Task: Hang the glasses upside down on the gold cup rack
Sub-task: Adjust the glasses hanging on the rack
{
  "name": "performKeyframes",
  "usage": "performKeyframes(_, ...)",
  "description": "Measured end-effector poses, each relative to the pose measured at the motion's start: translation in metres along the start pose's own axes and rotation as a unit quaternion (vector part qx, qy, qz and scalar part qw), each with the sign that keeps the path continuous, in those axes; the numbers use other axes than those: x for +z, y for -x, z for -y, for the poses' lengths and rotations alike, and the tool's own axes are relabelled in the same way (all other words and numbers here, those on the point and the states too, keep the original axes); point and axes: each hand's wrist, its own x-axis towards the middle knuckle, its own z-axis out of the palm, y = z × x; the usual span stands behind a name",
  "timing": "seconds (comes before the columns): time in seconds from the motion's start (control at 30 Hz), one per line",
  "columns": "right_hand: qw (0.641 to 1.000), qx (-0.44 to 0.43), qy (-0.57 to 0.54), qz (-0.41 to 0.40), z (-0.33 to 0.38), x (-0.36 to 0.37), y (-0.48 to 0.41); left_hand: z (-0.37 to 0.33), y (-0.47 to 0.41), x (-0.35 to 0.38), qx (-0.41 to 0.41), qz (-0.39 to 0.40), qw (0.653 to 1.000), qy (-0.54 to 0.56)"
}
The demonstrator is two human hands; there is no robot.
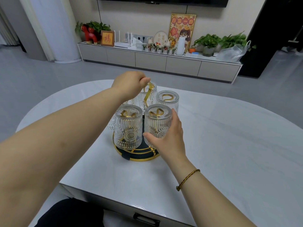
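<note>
The gold cup rack (139, 158) stands on the white table, with a round dark base and a tall gold handle. Several ribbed clear glasses hang upside down on its prongs. My left hand (129, 83) grips the top of the rack's handle (148, 91). My right hand (167, 136) wraps around the front right glass (157, 118), which sits upside down over a prong. The front left glass (127, 126) and the back right glass (167, 99) hang free. Part of one more glass shows behind my left forearm.
The white marble-look table (221, 145) spreads wide around the rack. Its near edge has a drawer with a dark handle (146, 219). A long low cabinet (155, 60) with plants and ornaments stands beyond, across grey floor.
</note>
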Motion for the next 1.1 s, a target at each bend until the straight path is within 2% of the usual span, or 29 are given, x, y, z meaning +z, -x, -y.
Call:
performKeyframes(0.23,1.0,-0.001,-0.02,-0.001,-0.01,-0.01,0.007,0.002,-0.002,-0.001,0.02,0.002,1.0,0.017)
performKeyframes(0.47,0.999,0.005,-0.041,-0.036,-0.022,-0.019,0.003,0.01,-0.007,-0.003,0.048,-0.015,0.998,0.048)
performKeyframes(0.67,0.997,0.011,-0.059,-0.039,-0.033,-0.016,-0.003,0.016,-0.014,-0.003,0.043,-0.029,0.997,0.049)
performKeyframes(0.97,0.998,0.01,-0.064,-0.014,-0.037,-0.009,-0.014,0.019,-0.013,-0.007,0.01,-0.003,0.997,0.076)
performKeyframes(1.1,0.991,-0.013,-0.103,-0.086,-0.025,-0.016,-0.023,0.02,-0.005,-0.009,-0.017,0.012,0.991,0.135)
